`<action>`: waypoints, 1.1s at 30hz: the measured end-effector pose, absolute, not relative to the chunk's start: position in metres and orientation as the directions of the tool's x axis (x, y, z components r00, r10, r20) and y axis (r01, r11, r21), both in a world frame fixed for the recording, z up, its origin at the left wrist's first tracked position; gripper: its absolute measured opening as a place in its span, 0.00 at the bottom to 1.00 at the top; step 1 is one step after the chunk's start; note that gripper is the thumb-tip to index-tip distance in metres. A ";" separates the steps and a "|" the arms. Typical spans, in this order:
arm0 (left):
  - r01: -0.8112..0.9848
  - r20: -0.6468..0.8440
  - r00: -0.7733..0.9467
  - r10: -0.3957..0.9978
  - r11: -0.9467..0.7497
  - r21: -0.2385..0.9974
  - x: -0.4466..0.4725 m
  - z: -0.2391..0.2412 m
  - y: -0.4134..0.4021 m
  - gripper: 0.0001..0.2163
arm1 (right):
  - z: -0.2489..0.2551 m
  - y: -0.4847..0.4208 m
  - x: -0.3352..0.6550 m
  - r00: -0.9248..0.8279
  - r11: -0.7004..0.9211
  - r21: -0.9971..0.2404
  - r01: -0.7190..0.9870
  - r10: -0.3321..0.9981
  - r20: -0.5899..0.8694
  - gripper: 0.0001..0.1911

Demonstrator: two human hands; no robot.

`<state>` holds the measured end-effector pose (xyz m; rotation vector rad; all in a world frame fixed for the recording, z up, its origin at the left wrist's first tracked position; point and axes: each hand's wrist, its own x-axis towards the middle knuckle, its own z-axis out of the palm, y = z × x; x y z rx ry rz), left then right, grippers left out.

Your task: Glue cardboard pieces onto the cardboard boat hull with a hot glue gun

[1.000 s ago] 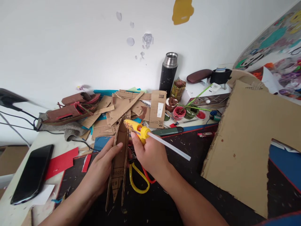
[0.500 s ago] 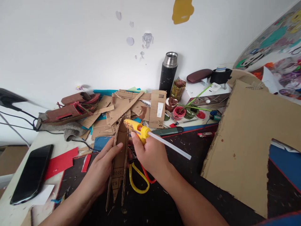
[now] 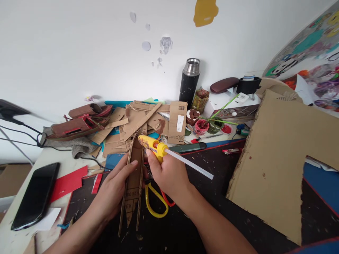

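My right hand [image 3: 165,173] is closed round a yellow glue gun [image 3: 150,144] with a clear glue stick [image 3: 189,164] poking out of its back toward the right. The gun's tip sits at the far end of a long narrow cardboard boat hull [image 3: 134,183] standing on the dark mat. My left hand [image 3: 115,187] grips the hull's left wall, fingers wrapped on the outside and thumb at the upper edge. Yellow-and-red scissors [image 3: 156,203] lie under my right wrist.
A large cardboard sheet [image 3: 280,165] leans at the right. Cardboard scraps [image 3: 143,121] pile up behind the hull, with painted model boats [image 3: 79,123] to the left. A black flask [image 3: 189,83], paint pots [image 3: 202,125] and a black phone [image 3: 35,195] lie around.
The glue gun and my right hand have shifted slightly left and down along the hull. My left hand stays on the hull.
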<state>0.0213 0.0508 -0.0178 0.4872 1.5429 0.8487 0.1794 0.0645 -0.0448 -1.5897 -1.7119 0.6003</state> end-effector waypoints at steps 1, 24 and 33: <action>-0.169 -0.662 -0.157 0.733 0.641 0.749 0.021 -0.018 0.051 0.30 | -0.045 0.064 0.179 0.017 0.127 -0.751 0.648 0.983 0.181 0.20; -0.219 -0.663 -0.038 0.748 0.641 0.736 0.022 -0.015 0.050 0.31 | -0.042 0.067 0.182 0.033 0.115 -0.828 0.549 0.987 0.159 0.20; -0.224 -0.701 -0.074 0.709 0.673 0.705 0.024 -0.016 0.052 0.32 | -0.042 0.066 0.182 0.019 0.121 -0.793 0.597 0.986 0.165 0.18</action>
